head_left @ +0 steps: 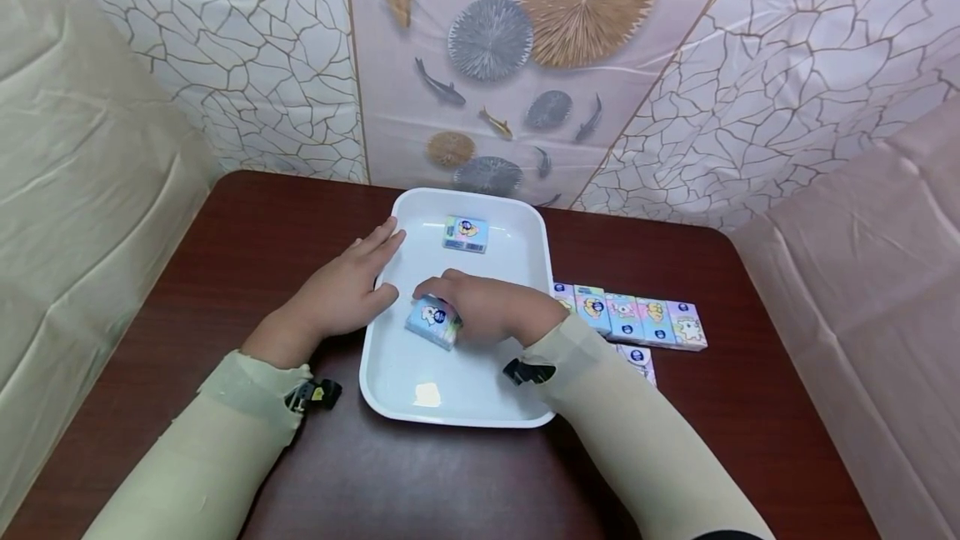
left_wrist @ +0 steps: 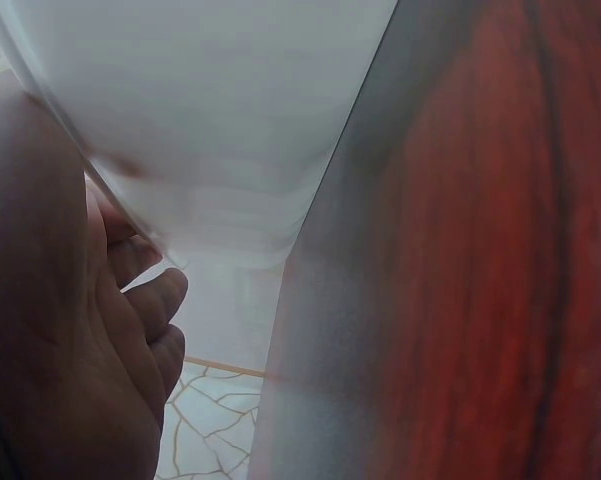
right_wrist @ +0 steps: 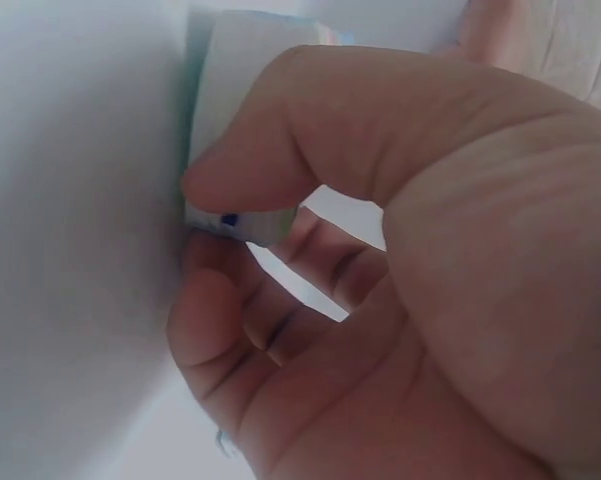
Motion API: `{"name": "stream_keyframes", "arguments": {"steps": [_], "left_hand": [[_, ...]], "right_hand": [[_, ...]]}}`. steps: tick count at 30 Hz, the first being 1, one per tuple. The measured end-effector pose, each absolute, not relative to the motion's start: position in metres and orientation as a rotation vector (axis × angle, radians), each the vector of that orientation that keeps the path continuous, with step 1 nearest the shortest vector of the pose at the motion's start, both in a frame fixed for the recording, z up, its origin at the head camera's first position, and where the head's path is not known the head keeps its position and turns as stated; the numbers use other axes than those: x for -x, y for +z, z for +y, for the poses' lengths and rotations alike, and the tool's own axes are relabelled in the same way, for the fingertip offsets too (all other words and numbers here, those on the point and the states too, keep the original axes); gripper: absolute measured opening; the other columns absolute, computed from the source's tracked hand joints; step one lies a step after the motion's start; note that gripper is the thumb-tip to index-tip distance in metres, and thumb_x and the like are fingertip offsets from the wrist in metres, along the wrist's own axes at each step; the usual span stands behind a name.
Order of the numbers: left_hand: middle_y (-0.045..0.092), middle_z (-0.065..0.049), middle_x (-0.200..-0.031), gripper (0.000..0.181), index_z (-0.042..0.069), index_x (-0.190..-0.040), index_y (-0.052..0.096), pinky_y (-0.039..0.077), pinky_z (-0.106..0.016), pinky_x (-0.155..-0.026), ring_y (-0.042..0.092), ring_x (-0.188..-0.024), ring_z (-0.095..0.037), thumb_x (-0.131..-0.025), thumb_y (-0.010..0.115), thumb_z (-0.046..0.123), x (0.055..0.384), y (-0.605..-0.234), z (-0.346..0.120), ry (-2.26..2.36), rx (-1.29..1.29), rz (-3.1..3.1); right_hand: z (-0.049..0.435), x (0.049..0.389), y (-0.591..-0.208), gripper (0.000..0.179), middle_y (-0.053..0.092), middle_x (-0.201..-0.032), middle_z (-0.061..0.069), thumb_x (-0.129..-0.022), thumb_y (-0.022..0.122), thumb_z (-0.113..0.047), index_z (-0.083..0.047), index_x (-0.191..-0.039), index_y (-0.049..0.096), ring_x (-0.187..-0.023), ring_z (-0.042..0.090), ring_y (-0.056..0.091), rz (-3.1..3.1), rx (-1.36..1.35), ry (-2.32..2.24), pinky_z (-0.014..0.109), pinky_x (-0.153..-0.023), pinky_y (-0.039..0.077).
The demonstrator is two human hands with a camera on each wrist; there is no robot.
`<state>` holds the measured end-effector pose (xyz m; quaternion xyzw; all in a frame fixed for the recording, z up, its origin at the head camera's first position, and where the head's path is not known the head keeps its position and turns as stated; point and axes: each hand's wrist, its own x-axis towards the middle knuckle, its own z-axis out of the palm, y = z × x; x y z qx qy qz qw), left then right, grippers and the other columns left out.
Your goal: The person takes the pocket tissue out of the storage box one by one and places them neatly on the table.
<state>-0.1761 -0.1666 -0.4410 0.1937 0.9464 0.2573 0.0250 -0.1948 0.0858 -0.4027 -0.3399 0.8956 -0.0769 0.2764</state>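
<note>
A white tray [head_left: 457, 397] lies on the dark wooden table. My right hand [head_left: 483, 307] is inside it and pinches a small blue tissue pack [head_left: 432, 322] with a cartoon print. In the right wrist view the thumb [right_wrist: 250, 150] presses on the pack's pale side [right_wrist: 245, 65], with the other fingers below. My left hand [head_left: 337, 290] rests on the tray's left rim, fingers spread along it and thumb over the inside. The left wrist view shows its fingertips [left_wrist: 160, 300] beside the tray's outer wall [left_wrist: 220, 120]. Another tissue pack [head_left: 466, 234] lies near the tray's far end.
Right of the tray, several tissue packs [head_left: 655, 322] form a row on the table [head_left: 750, 407]. One more pack [head_left: 637, 359] shows in front of them, partly hidden by the right sleeve [head_left: 615, 407]. A patterned cloth [head_left: 480, 107] hangs behind the table.
</note>
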Motion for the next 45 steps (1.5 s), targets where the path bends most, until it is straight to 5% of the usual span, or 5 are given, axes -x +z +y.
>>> {"name": "stream_keyframes", "arguments": {"steps": [16,30,45], "left_hand": [[0.004,0.005,-0.179,0.077,0.021,-0.17,0.019,0.019,-0.055,-0.132,0.021,-0.163,-0.034,-0.102,0.051,0.036,0.177,-0.44,-0.164,0.772,-0.562,2.924],[0.004,0.006,-0.179,0.076,0.021,-0.17,0.019,0.019,-0.054,-0.132,0.02,-0.163,-0.032,-0.101,0.05,0.032,0.177,-0.441,-0.165,0.796,-0.566,2.926],[0.003,0.006,-0.179,0.077,0.022,-0.17,0.018,0.018,-0.056,-0.132,0.02,-0.163,-0.034,-0.101,0.05,0.032,0.175,-0.441,-0.165,0.812,-0.558,2.913]], "right_hand": [[0.111,0.186,-0.376,0.085,0.053,-0.146,-0.007,-0.085,0.081,-0.009,-0.037,-0.156,0.043,-0.121,0.006,0.055,2.488,0.954,-0.338,0.03,-0.108,0.049],[0.13,0.165,-0.36,0.086,0.055,-0.145,-0.005,-0.084,0.083,-0.008,-0.035,-0.156,0.045,-0.116,0.011,0.057,2.512,0.827,-0.356,0.031,-0.098,0.053],[0.16,0.144,-0.346,0.083,0.058,-0.121,-0.008,-0.083,0.078,-0.006,-0.033,-0.156,0.046,-0.099,0.015,0.061,2.549,0.798,-0.405,0.027,-0.08,0.056]]}}
